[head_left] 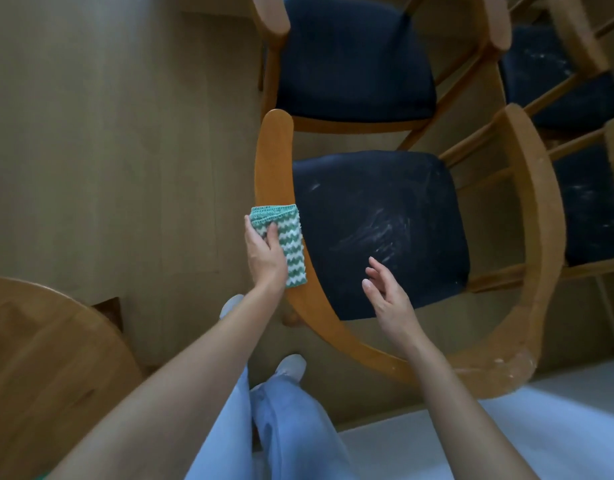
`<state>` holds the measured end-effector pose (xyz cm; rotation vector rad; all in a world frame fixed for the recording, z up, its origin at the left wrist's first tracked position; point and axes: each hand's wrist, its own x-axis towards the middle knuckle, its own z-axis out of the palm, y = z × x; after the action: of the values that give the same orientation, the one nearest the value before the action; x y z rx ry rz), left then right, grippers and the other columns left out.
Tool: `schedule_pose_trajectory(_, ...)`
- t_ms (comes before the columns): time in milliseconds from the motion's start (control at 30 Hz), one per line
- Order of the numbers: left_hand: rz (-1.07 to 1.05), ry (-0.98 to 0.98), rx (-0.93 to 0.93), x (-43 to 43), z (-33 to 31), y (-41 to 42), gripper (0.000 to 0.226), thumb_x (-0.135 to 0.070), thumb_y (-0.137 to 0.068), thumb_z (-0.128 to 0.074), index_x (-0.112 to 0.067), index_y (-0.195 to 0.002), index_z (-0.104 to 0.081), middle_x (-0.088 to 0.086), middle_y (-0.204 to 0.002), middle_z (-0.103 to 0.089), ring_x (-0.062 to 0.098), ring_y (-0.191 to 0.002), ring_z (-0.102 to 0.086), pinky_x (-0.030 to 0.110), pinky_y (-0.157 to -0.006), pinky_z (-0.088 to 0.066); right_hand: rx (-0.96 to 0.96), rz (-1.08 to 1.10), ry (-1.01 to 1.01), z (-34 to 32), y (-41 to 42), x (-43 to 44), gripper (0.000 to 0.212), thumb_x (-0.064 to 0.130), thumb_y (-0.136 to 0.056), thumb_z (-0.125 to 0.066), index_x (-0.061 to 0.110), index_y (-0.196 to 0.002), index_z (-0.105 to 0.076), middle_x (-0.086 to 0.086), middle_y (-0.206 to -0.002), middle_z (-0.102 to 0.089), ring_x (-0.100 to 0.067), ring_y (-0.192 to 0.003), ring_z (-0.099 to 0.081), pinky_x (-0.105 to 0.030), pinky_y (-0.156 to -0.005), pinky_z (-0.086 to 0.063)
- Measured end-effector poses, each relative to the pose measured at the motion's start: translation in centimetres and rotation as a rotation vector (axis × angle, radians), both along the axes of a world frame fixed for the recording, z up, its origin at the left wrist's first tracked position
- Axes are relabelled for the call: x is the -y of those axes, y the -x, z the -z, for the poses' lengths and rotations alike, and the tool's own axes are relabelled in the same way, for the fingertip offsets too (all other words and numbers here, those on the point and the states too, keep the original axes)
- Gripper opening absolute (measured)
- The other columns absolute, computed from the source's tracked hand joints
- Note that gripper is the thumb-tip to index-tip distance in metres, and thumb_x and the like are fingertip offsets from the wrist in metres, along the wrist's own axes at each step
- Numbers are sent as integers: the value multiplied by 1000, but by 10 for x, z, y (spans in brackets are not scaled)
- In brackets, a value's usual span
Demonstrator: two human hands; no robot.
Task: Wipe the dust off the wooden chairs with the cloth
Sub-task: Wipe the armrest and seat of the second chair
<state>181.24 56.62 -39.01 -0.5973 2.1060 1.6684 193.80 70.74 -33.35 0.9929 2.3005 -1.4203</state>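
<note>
A wooden chair point(537, 216) with a curved armrest frame and a dark blue, dust-streaked seat point(378, 230) stands just in front of me. A folded green and white zigzag cloth point(288, 244) lies on its left armrest point(272, 161). My left hand point(264, 251) grips the cloth's left edge, thumb on top, and holds it against the wood. My right hand point(385, 292) hovers over the near part of the seat with relaxed, spread fingers and holds nothing. The right armrest looks pale with dust.
A second chair point(350, 57) with a blue seat stands beyond the first, and more chairs point(575, 98) crowd the right side. A round wooden table point(39, 358) sits at lower left. My legs and feet are below, on a wooden floor point(108, 133).
</note>
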Motion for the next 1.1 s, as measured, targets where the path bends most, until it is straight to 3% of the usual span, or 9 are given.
schedule_pose_trajectory(167,-47,-27,216,-7,-5,-80,66,-40,-98,-37,-14,-151,-6,5,-153,-26,23,-139,-29,35,-113,-24,-2,65,-41,-6,-30,-14,47,27,-99,-44,24,-145,-32,-1,-144,-41,-10,-129,-40,-25,-102,-35)
schedule_pose_trajectory(300,69,14,472,-22,-14,-136,63,-44,-97,-37,-5,-145,-24,12,-143,-42,30,-130,-41,38,-109,-29,5,109,-114,-20,-64,-16,47,31,-99,-42,27,-145,-31,7,-147,-37,-6,-133,-34,-21,-102,-30)
schedule_pose_trajectory(467,241,-121,796,-65,-40,-187,55,-41,-99,-36,2,-133,-43,17,-136,-49,30,-125,-46,33,-101,-35,-5,147,-385,-33,-114,-5,43,26,-99,-43,25,-142,-37,13,-141,-39,4,-127,-26,-18,-105,-21)
schedule_pose_trajectory(600,411,-211,877,-84,-53,-202,56,-45,-99,-32,-1,-130,-49,13,-131,-55,27,-120,-52,36,-105,-39,-94,184,-575,-24,-153,9,41,28,-98,-35,16,-135,-49,11,-139,-41,-5,-135,-30,-27,-113,-23)
schedule_pose_trajectory(767,658,-317,1051,-95,-64,-201,38,-36,-101,-37,-7,-116,-57,13,-113,-65,21,-95,-63,28,-74,-53,-55,118,-692,-6,-180,22,44,31,-102,-24,15,-133,-52,4,-144,-40,-6,-142,-16,-28,-115,-7)
schedule_pose_trajectory(833,814,-270,1023,-90,-71,-193,38,-36,-100,-41,-5,-109,-60,12,-108,-67,21,-97,-63,30,-79,-52,14,151,-736,0,-183,21,51,38,-103,-15,18,-136,-48,5,-147,-34,-5,-144,-8,-35,-114,-6)
schedule_pose_trajectory(933,1113,-165,779,-75,-75,-175,29,-31,-99,-44,-11,-97,-65,5,-94,-69,17,-88,-65,29,-83,-49,82,151,-792,9,-182,18,50,44,-102,-14,24,-143,-36,5,-152,-27,-12,-145,-8,-41,-112,-14)
schedule_pose_trajectory(1033,1137,-160,333,-59,-78,-143,22,-17,-98,-45,-17,-88,-64,-1,-83,-66,13,-77,-62,26,-72,-49,88,227,-824,14,-176,-5,55,51,-100,-16,24,-143,-36,1,-153,-27,-18,-145,-10,-42,-114,-20)
schedule_pose_trajectory(1100,1176,-53,-12,-53,-74,-119,17,-17,-97,-45,-21,-96,-62,-8,-89,-65,8,-81,-61,20,-70,-48,102,353,-809,12,-167,-28,62,56,-97,-17,20,-141,-42,-3,-154,-28,-19,-145,-9,-44,-115,-18)
